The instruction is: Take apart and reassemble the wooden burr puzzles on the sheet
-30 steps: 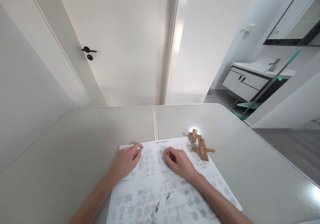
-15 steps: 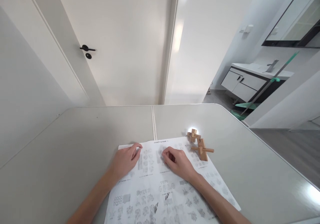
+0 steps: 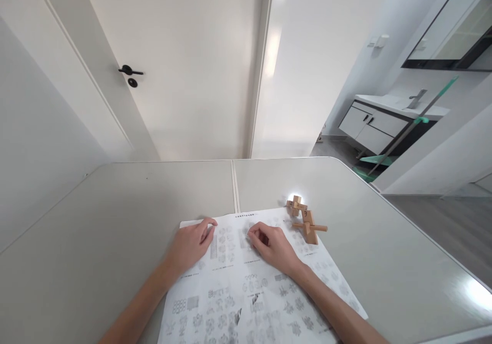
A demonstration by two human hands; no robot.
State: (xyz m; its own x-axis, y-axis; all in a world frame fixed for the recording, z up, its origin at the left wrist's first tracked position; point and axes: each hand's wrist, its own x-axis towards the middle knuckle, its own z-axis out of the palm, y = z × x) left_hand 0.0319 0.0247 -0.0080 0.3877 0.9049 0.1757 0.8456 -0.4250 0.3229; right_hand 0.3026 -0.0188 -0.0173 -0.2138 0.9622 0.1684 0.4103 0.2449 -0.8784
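Observation:
A large white sheet [image 3: 230,303] printed with small diagrams lies on the grey table. My left hand [image 3: 192,244] rests on its upper left edge, fingers loosely curled, thumb and forefinger apart, holding nothing. On the upper middle of the sheet lies my right hand [image 3: 272,246], its fingers curled in and fingertips together; whether anything is between them is too small to tell. To the right of it, a wooden puzzle of crossed pieces [image 3: 309,227] sits on the sheet's right edge, touching or very near a smaller wooden cross-shaped puzzle [image 3: 295,205] at the top right corner.
The grey table [image 3: 184,185] has a seam running away from me. Beyond its far edge stands a white door [image 3: 192,67] with a black handle [image 3: 130,71]. At the right are a washbasin cabinet [image 3: 374,123] and a green and grey pole [image 3: 415,123].
The whole view has shifted very slightly. Both hands, the sheet and the wooden puzzles keep their places relative to one another.

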